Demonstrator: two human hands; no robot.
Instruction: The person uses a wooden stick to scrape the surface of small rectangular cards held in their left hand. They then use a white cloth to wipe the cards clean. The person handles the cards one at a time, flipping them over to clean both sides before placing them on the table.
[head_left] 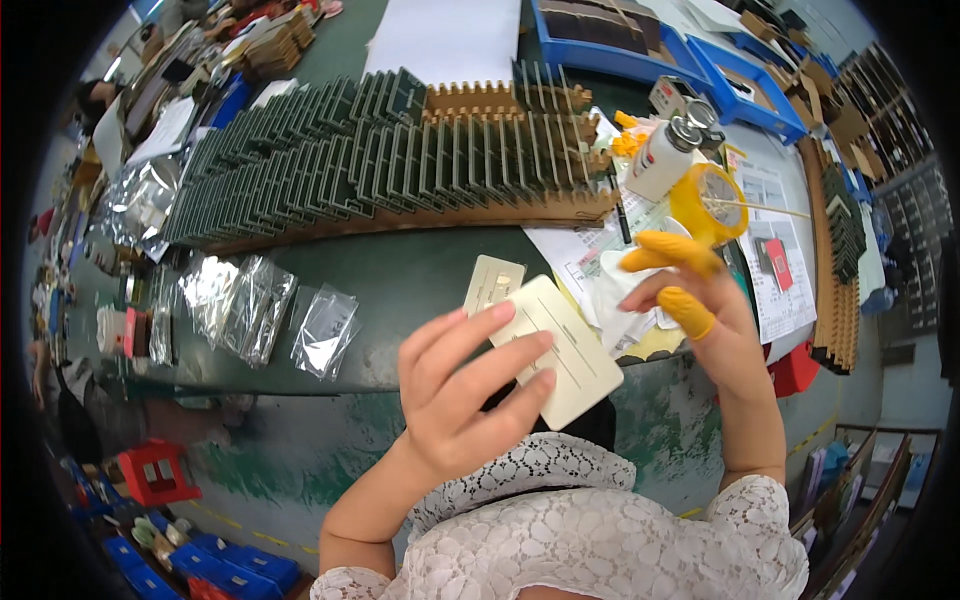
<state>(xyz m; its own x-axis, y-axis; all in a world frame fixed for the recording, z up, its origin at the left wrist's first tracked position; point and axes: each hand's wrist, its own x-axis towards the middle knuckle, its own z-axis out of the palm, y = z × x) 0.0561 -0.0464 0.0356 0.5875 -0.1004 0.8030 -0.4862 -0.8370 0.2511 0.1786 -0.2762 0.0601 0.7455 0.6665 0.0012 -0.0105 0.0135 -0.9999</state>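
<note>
My left hand [465, 395] is closed on a cream rectangular plate [568, 355] with rounded corners and thin dark lines, held tilted over the bench's front edge. Just beyond it, a second cream plate [488, 278] lies on the green bench top, partly covered by the first. My right hand [715, 315] hovers to the right, fingers apart, slightly blurred, with nothing visible between them. Yellow finger cots [686, 312] cover its thumb and some fingertips. Beside that hand, a crumpled white cloth or tissue [606, 290] rests on papers and a yellow sheet.
Brown slotted racks [480, 218] hold rows of dark upright plates across the bench. Clear plastic bags [325, 335] lie at left. On the right stand a white bottle [662, 160], a yellow tape roll [708, 205] and blue trays [765, 100]. A red stool [158, 473] is below left.
</note>
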